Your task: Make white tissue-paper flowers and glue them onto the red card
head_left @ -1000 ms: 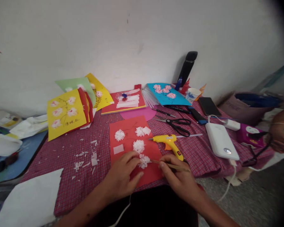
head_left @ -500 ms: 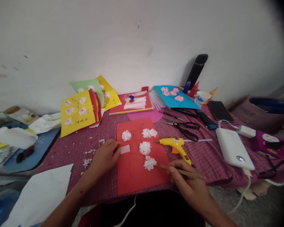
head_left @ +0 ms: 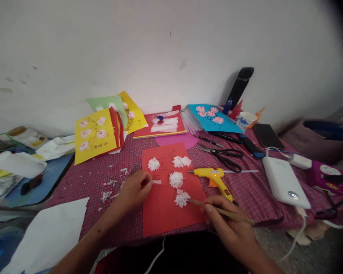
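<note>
A red sheet of paper [head_left: 162, 219] lies before me, with faint branch lines and several white crumpled-paper flowers [head_left: 176, 179] on it. At the sheet's left edge, my left hand [head_left: 137, 187] is closed, thumb and fingers pinching a small white paper piece [head_left: 157, 182] that shows edge-on. My right hand [head_left: 228, 220] grips a thin wooden stick [head_left: 225, 213]. Its tip touches or sits just beside the lowest flower [head_left: 182, 198]. Right of the sheet lies a yellow glue gun [head_left: 214, 175], its nozzle over the sheet's edge.
Black scissors [head_left: 225, 156] lie behind the glue gun. A white power bank [head_left: 286, 182] and a phone [head_left: 268, 136] are on the right. Flower cards in yellow [head_left: 95, 135] and blue [head_left: 208, 120] stand towards the wall. Paper scraps [head_left: 105, 196] dot the checked cloth [head_left: 71, 182].
The small paper piece lay flat by my left fingertips; now it is pinched and tilted up. My left hand has moved slightly right. My right hand keeps its hold on the stick.
</note>
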`<state>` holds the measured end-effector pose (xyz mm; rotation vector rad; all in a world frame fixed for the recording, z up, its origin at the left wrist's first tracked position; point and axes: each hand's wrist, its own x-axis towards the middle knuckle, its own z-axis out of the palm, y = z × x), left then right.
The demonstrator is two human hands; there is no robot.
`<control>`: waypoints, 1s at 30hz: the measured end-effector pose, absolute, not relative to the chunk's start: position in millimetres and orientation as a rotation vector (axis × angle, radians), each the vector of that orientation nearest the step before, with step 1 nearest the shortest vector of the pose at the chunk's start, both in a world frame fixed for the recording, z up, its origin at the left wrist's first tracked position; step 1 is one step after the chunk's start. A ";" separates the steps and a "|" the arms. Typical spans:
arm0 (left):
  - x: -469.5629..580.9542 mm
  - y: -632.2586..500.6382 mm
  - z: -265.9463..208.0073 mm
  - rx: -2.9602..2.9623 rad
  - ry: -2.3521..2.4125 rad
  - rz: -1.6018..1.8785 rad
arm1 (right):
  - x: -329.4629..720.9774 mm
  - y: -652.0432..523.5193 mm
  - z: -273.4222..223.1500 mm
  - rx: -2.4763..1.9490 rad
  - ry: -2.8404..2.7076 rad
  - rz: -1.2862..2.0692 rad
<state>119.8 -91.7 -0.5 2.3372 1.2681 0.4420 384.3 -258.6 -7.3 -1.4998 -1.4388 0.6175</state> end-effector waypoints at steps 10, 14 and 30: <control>148.9 -130.5 11.6 1.779 1.065 0.642 | 361.8 -247.6 5.3 -1.334 -1.457 0.516; 157.3 -135.8 11.3 1.722 1.023 0.641 | 356.7 -247.1 6.9 -1.300 -1.461 0.534; 162.7 -143.2 16.8 1.439 0.886 0.549 | 356.2 -243.9 -12.0 -1.306 -1.309 0.698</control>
